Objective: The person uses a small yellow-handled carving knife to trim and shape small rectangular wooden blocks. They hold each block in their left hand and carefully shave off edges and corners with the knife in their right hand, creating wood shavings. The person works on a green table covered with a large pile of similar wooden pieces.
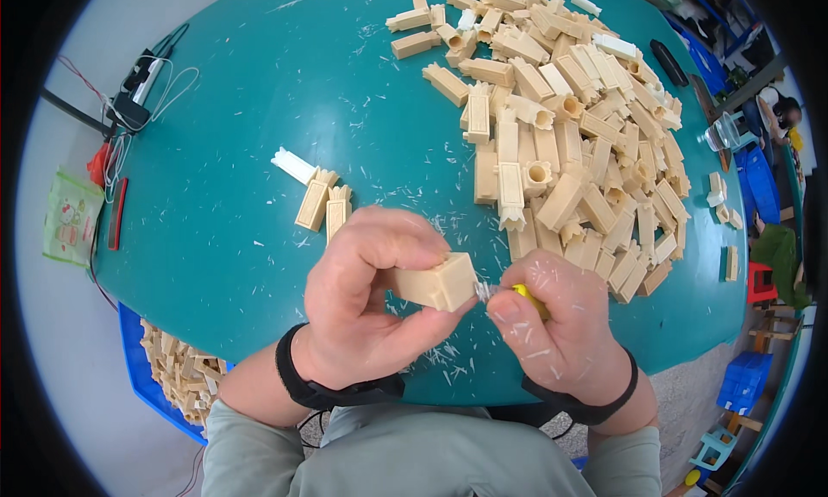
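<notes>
Fingers (379,238) of our left hand (366,303) pinch the cream block (435,281), long axis pointing right toward our right hand (561,325), fist wrapped around the yellow-handled blade (528,297) touching its end.

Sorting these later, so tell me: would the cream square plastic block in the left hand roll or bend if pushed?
The cream square plastic block probably would not roll: its faces look flat. It seems stiff, keeping shape in the left hand. Likely light, since similar pieces look hollow.
</notes>
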A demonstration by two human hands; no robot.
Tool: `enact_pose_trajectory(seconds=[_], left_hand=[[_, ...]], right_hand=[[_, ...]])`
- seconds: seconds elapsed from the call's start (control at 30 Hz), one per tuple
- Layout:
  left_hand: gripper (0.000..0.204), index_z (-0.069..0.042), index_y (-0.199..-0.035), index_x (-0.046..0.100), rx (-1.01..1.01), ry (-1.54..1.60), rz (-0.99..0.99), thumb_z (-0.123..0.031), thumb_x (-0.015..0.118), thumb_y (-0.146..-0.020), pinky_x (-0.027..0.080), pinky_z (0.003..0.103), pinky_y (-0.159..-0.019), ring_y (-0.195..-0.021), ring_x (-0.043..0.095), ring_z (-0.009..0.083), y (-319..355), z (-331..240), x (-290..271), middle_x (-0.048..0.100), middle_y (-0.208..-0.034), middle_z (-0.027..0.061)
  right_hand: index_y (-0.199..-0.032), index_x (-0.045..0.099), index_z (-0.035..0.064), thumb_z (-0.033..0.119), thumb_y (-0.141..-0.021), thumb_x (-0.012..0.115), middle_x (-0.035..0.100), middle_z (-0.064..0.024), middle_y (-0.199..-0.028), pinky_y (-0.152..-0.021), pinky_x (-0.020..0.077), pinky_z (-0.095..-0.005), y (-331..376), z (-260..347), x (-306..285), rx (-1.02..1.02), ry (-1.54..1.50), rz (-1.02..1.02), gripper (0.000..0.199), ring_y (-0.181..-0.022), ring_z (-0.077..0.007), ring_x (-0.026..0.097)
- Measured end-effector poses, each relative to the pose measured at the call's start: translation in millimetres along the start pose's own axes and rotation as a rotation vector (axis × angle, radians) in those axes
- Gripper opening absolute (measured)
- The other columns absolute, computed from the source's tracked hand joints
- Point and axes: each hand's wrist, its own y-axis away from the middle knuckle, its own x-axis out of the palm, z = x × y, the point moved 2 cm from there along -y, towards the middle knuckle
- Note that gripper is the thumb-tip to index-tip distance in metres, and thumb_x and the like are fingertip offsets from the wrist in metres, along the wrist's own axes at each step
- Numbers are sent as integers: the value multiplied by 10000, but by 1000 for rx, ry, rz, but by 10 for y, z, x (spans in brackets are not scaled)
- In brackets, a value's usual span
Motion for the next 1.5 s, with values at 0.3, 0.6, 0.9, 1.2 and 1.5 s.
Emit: enact_pose_trajectory(seconds=[0.3,0.6,0.9,1.2,1.5], left_hand=[[372,-88,-927,506,-24,-13,192,-25,750,-654,435,288,-664,-763,539,176,16,-46,61,570,-893,90],[392,26,-1106,498,-162,113,227,-193,637,-812,424,308,-783,-907,528,194,-52,16,3,543,-1012,139],[492,0,-1139,456,-170,233,165,-114,702,-729,401,284,-791,-926,479,196,-26,56,-6,464,-1035,113],[462,-103,-993,415,-95,79,157,-37,739,-670,416,248,-642,-777,525,137,-43,47,-2,423,-957,74],[440,-68,-1075,430,65,-180,280,-61,701,-728,437,265,-706,-803,545,162,-123,11,-70,496,-975,109]], right_hand=[[-704,511,35,253,-817,630,477,-102,-580,-418,366,-354,-20,-101,-23,43,60,-62,273,-489,-291,483],[-730,536,19,257,-847,593,478,-122,-606,-478,382,-354,-31,-35,-117,139,-75,8,271,-532,-294,493],[-744,549,14,236,-835,611,488,-119,-615,-473,388,-343,-21,-36,-81,108,-69,5,248,-522,-285,504],[-742,547,18,236,-834,614,490,-113,-606,-466,388,-338,-25,-27,-79,83,-62,18,246,-517,-275,507],[-737,548,23,234,-810,643,506,-108,-614,-461,390,-319,-11,-8,-91,59,-124,44,244,-513,-263,507]])
